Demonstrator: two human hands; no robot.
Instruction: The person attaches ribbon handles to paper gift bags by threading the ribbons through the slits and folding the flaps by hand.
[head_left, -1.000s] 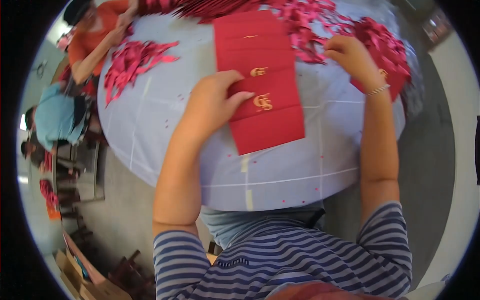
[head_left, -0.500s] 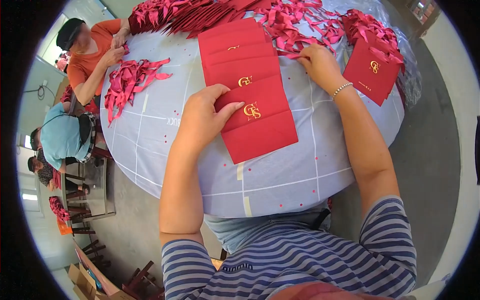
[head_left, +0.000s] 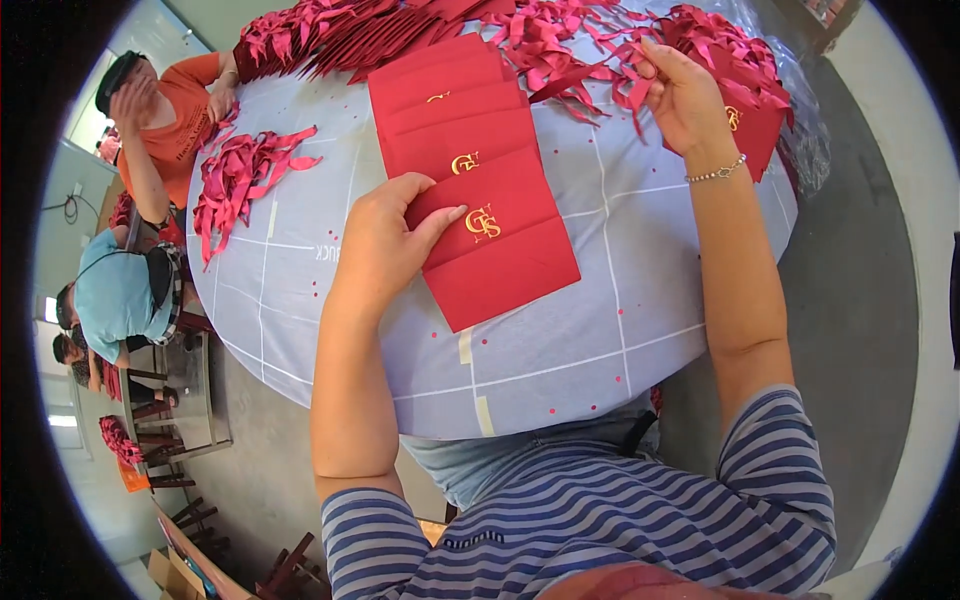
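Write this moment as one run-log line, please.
Left hand: gripping overlapping red packets | Right hand: pinching pink ribbon | Table: ribbon pile at left | Nearby: co-worker in orange

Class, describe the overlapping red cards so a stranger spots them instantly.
Find the pale-clothed round table. On it, before the striped shirt, lies a row of overlapping red cards, the left hand at its left edge. Unlike the packed red stack behind and the ribbon-topped red card at right, it shows several gold emblems.
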